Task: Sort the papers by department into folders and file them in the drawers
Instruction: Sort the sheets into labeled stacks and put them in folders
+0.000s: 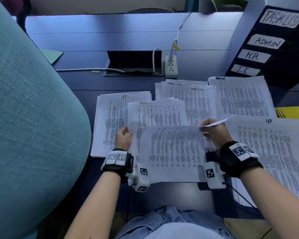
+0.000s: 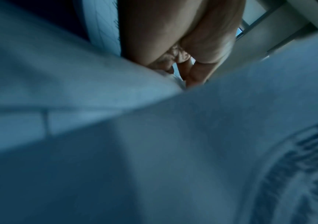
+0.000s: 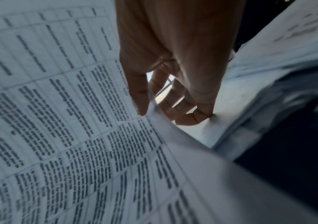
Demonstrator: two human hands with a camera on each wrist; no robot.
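Note:
I hold a stack of printed papers above the desk's near edge. My left hand grips its left edge, where a sheet headed TASKLIST in red shows. My right hand pinches the curled-over top sheet between thumb and fingers. Sorted piles lie around: an IT pile at left, a TASKLIST pile behind, an ADMIN pile at back right, an HR pile at right. In the left wrist view, blurred paper covers most of the picture below my curled fingers.
A dark drawer unit labelled TASKLIST, ADMIN, H.R., I.T. stands at back right. Yellow folders lie at the right edge, a green folder at back left. A power strip and cable hatch sit mid-desk. A teal chair back fills the left.

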